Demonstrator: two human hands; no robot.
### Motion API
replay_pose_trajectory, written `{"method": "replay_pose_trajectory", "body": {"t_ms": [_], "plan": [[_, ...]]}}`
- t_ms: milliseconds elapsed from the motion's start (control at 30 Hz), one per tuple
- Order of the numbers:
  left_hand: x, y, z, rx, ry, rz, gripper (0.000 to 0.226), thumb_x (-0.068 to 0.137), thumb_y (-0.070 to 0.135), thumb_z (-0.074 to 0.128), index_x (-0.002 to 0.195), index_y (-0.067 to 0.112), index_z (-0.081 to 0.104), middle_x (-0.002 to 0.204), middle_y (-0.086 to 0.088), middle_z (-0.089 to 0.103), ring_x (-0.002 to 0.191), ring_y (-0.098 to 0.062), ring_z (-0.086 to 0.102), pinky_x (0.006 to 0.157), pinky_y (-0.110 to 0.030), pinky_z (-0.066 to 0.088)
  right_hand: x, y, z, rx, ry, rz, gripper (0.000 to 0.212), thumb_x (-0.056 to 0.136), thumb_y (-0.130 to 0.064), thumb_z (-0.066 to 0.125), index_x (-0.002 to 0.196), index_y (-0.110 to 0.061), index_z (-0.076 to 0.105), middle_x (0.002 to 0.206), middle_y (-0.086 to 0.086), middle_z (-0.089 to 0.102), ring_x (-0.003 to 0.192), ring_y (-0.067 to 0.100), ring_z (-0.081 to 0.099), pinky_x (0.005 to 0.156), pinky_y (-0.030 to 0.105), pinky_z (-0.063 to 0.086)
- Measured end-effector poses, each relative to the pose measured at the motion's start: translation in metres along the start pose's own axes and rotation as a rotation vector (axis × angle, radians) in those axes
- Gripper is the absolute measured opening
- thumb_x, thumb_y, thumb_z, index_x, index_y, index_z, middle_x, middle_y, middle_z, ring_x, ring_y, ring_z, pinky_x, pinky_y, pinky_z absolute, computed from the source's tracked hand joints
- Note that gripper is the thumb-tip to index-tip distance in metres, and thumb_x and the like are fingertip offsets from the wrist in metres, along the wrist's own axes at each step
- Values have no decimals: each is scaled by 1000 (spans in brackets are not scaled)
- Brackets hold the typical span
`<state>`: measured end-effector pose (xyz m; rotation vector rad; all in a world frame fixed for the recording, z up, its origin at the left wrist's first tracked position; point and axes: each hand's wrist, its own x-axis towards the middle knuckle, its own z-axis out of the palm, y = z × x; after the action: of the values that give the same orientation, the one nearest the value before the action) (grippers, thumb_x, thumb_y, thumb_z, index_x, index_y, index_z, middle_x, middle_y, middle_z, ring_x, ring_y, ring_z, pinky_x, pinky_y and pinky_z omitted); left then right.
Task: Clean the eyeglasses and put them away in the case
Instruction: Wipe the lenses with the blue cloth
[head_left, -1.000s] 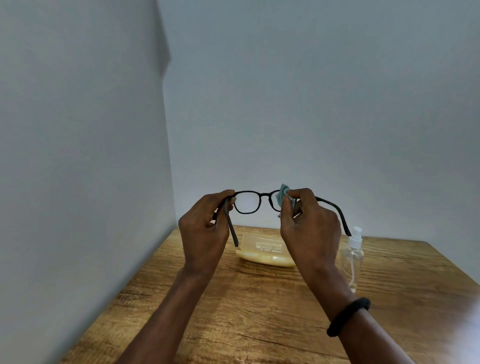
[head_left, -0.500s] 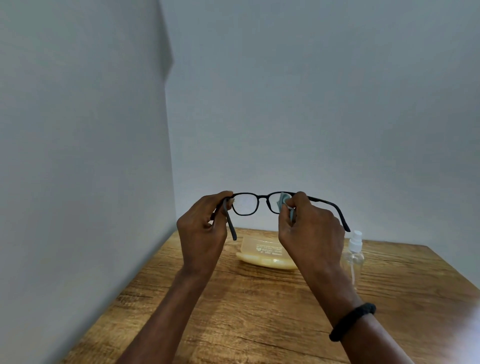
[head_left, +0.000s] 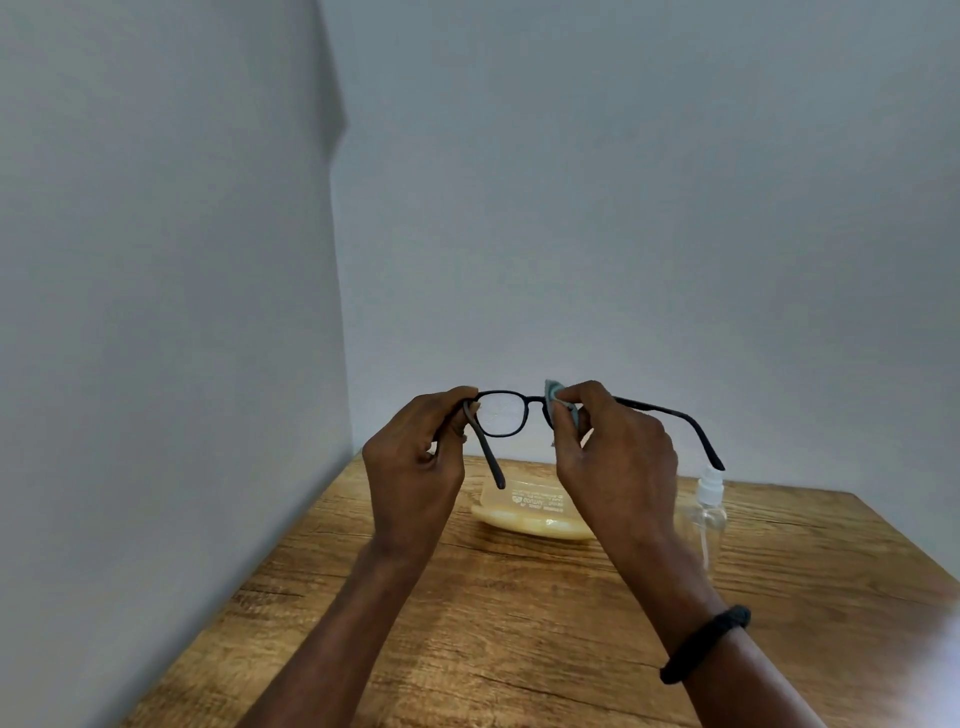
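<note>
A pair of black plastic-framed eyeglasses (head_left: 501, 414) is held up in the air above a brown wood-grain table (head_left: 519, 623), temples unfolded. The left hand (head_left: 415, 460) grips the frame at its left corner. The right hand (head_left: 615, 457) pinches a small grey-blue cleaning cloth (head_left: 554, 391) over the right lens. Below them on the table lie a translucent yellowish eyeglass case (head_left: 530, 517) and, just right of it, a clear spray bottle (head_left: 709, 512).

A wood-grain table (head_left: 519, 623) fills the lower frame. A pale yellow case (head_left: 530, 519) lies mid-frame, and a clear spray bottle (head_left: 707, 512) stands right of it.
</note>
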<state>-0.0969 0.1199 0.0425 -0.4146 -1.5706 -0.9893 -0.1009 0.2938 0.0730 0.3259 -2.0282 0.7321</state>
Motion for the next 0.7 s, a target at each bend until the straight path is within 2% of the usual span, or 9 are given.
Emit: {"method": "replay_pose_trajectory", "body": {"t_ms": [67, 167, 233, 333, 400, 467, 567, 700], "plan": [[1, 0, -2, 5, 7, 1, 31, 92, -3, 71, 113, 20, 74, 99, 9, 75, 88, -13, 74, 70, -43, 62, 0, -1, 0, 11, -64, -13, 15, 95, -35, 62, 100, -23, 69, 72, -6, 71, 60, 16, 65, 54, 30, 50], [3, -1, -4, 1, 22, -8, 34, 92, -5, 70, 112, 22, 74, 98, 10, 76, 87, -12, 74, 69, -41, 62, 2, 0, -2, 18, -118, 7, 12, 94, -33, 62, 99, -24, 70, 71, -10, 69, 60, 10, 60, 50, 19, 37], [4, -2, -4, 2, 24, -16, 36, 91, -7, 70, 112, 22, 75, 99, 10, 76, 89, -12, 74, 69, -41, 62, 2, 0, -4, -56, -102, 46, 9, 93, -30, 62, 97, -23, 67, 66, -12, 58, 60, 12, 52, 50, 21, 31], [4, -2, -4, -2, 18, -10, 42, 89, -11, 70, 111, 24, 73, 99, 12, 75, 90, -12, 74, 69, -41, 62, 1, -1, -5, -176, -70, 105, 11, 96, -31, 58, 98, -21, 60, 57, -16, 37, 58, 15, 44, 58, 29, 36], [4, -2, -4, -5, 11, 4, 43, 89, -12, 70, 111, 24, 73, 98, 13, 74, 88, -12, 74, 67, -42, 62, 0, -2, -6, -182, -34, 130, 13, 98, -32, 57, 98, -19, 58, 53, -18, 29, 54, 15, 41, 57, 31, 37], [3, -3, -3, -11, 3, 6, 43, 88, -12, 70, 112, 23, 73, 98, 11, 75, 86, -12, 74, 67, -43, 62, 1, 1, -5, -133, -6, 151, 15, 100, -33, 56, 99, -19, 58, 54, -16, 38, 52, 15, 46, 54, 28, 37], [1, -5, 1, -17, -4, 4, 39, 88, -12, 70, 112, 18, 75, 99, 9, 76, 87, -11, 74, 70, -42, 63, 3, 5, -2, 32, -2, 165, 16, 101, -36, 56, 100, -20, 58, 68, -5, 64, 57, 15, 60, 50, 28, 42], [-1, -4, 2, 6, 3, 6, 33, 92, -4, 68, 112, 21, 75, 98, 14, 75, 89, -8, 74, 72, -29, 62, 0, 3, 4, 168, -91, 126, 8, 99, -34, 59, 100, -26, 62, 69, -9, 69, 66, 8, 69, 58, 31, 54]]}}
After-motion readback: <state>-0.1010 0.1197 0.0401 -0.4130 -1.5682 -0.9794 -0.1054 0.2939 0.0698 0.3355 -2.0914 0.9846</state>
